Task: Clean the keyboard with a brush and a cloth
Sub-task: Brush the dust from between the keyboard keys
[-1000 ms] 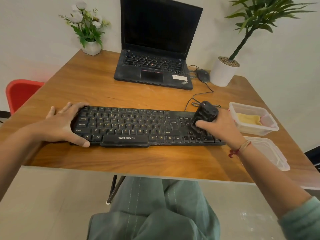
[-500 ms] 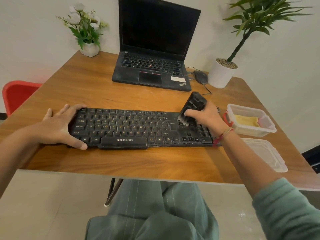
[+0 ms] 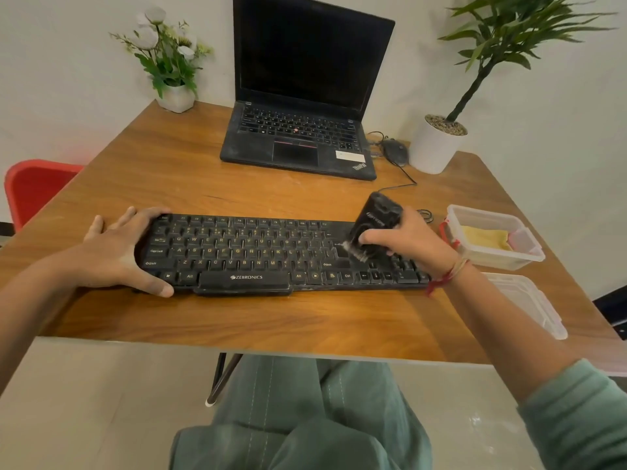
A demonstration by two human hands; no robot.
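Note:
A dusty black keyboard [image 3: 258, 252] lies across the wooden table [image 3: 237, 320] near its front edge. My left hand [image 3: 115, 252] grips the keyboard's left end, thumb along the front edge and fingers over the back corner. My right hand [image 3: 410, 239] grips a black brush [image 3: 375, 222], tilted, with its pale bristles down on the keys right of the letter block. A yellow cloth [image 3: 485, 237] lies folded in a clear plastic box [image 3: 529, 254] to the right of the keyboard.
A black laptop [image 3: 302, 137] stands open at the back, with a mouse [image 3: 395, 152] and cable beside it. A white potted plant [image 3: 437, 144] stands back right, a flower pot [image 3: 174, 96] back left. A clear lid [image 3: 532, 303] lies front right. A red chair [image 3: 37, 188] stands at the left.
My right hand has carried the brush leftward from the keyboard's right end to the keys right of the letter block. My left hand stays on the left end.

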